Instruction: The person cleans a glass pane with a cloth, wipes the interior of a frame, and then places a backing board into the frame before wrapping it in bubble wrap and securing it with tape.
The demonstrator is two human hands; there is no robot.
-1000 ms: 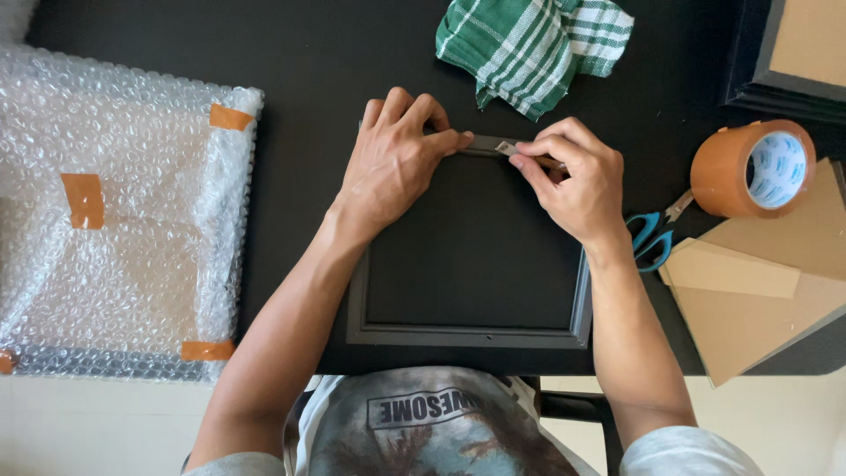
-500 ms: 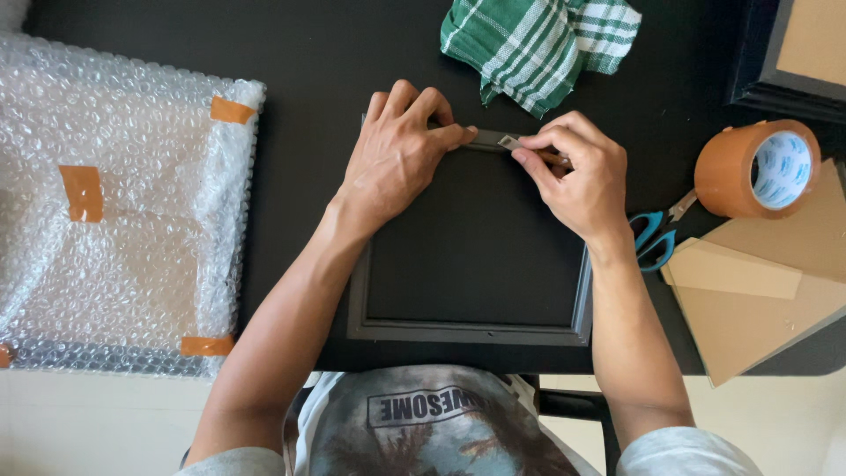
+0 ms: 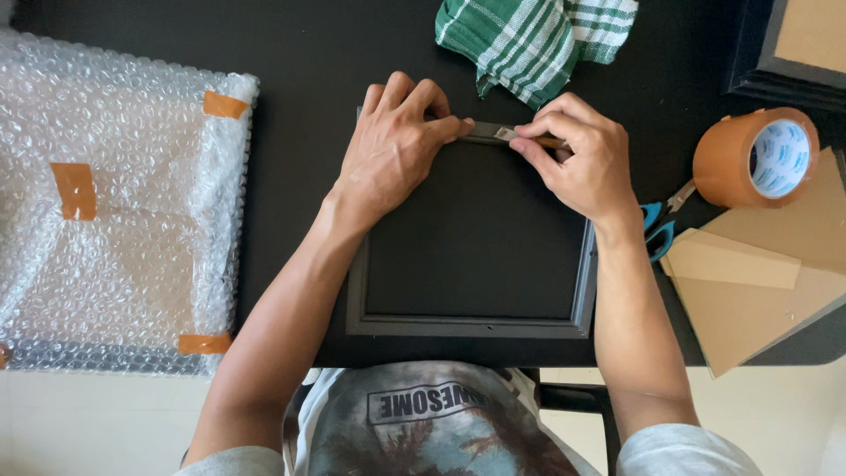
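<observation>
A dark picture frame (image 3: 476, 256) lies back-up on the black table (image 3: 291, 62), square to the near edge and directly in front of the person. The left hand (image 3: 392, 150) rests flat on the frame's upper left rail, fingers spread and pressing down, gripping nothing. The right hand (image 3: 577, 159) is closed in a pinch on a small metal-tipped tool (image 3: 520, 135) laid against the top rail; what kind of tool it is cannot be told. Judged from its look, the frame is rigid and light, with narrow moulded rails; if glazed it would be fragile, so it is best taken by two opposite rails, not by the backing panel. A bubble-wrapped parcel (image 3: 115, 211) taped in orange lies well apart to the left. A green checked cloth (image 3: 529, 40) sits just beyond the top rail. Blue-handled scissors (image 3: 659, 225), a roll of brown tape (image 3: 753, 159) and cardboard pieces (image 3: 758, 282) crowd the right side. Open room remains between frame and parcel; the frame's near rail lies close to the table edge.
</observation>
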